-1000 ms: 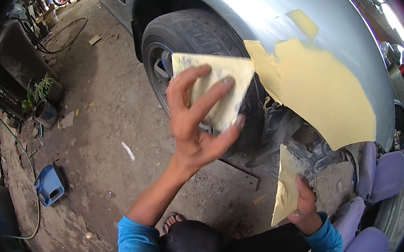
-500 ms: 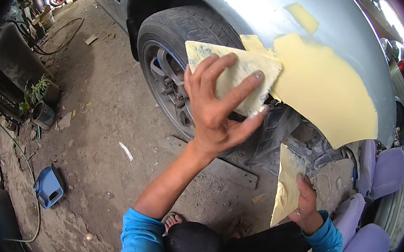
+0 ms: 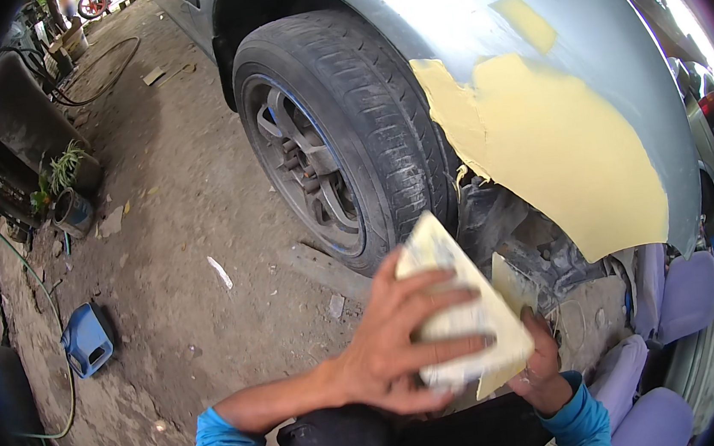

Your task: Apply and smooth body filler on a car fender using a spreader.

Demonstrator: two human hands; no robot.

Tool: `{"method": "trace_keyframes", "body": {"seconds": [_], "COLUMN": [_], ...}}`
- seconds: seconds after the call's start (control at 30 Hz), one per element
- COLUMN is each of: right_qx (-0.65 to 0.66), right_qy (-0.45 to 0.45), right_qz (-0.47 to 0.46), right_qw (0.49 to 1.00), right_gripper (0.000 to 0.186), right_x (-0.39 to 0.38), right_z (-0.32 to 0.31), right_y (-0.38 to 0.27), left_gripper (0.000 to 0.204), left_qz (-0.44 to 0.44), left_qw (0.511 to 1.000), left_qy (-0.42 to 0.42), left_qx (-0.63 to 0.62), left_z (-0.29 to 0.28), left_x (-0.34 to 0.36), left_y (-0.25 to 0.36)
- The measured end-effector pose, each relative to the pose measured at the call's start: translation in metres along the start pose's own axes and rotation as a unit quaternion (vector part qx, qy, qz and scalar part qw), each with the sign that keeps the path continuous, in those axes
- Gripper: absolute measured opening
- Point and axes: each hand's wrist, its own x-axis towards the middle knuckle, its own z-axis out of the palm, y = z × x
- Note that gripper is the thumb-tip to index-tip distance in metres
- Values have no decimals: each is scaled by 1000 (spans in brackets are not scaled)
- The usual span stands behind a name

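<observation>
My left hand (image 3: 407, 338) is closed on a flat, putty-smeared spreader (image 3: 459, 299), its fingers stretched across the pale face. Just right of it, my right hand (image 3: 544, 360) grips a second flat putty-coated sheet (image 3: 513, 284) by its edge. The two pieces overlap in view; whether they touch I cannot tell. Above them, a silver car fender (image 3: 607, 53) carries a broad patch of pale yellow body filler (image 3: 568, 142). Thicker, ragged filler (image 3: 452, 115) lies along the wheel-arch edge.
The tyre (image 3: 355, 111) stands left of the filler. A plank (image 3: 327, 269) lies on the dirt below it. A blue plastic container (image 3: 87, 339) and a hose (image 3: 63, 397) are at left. Lilac padded pieces (image 3: 687, 299) stand at right.
My left hand has come down from the fender with its spreader to the sheet in my right hand. More ragged filler shows at the wheel-arch edge, where the spreader had covered it.
</observation>
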Motion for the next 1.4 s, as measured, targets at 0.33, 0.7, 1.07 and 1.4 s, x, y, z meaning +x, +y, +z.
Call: {"method": "trace_keyframes", "body": {"seconds": [0.33, 0.7, 1.07, 1.4], "right_qx": [193, 150, 136, 183], "right_qy": [-33, 88, 73, -26], "right_qz": [17, 30, -27, 33], "right_qw": [981, 984, 988, 982], "right_gripper": [42, 50, 48, 38], "right_x": [-25, -19, -26, -28], "right_z": [1, -4, -18, 1], "right_y": [-14, -6, -6, -19], "left_gripper": [52, 52, 49, 49], "left_qz": [-91, -23, -51, -73], "left_qw": [974, 899, 977, 976], "left_qy": [-125, 280, -7, -178], "left_qx": [165, 337, 209, 101], "left_z": [-33, -44, -4, -16], "left_x": [-21, 84, 13, -8], "left_y": [5, -49, 18, 29]}}
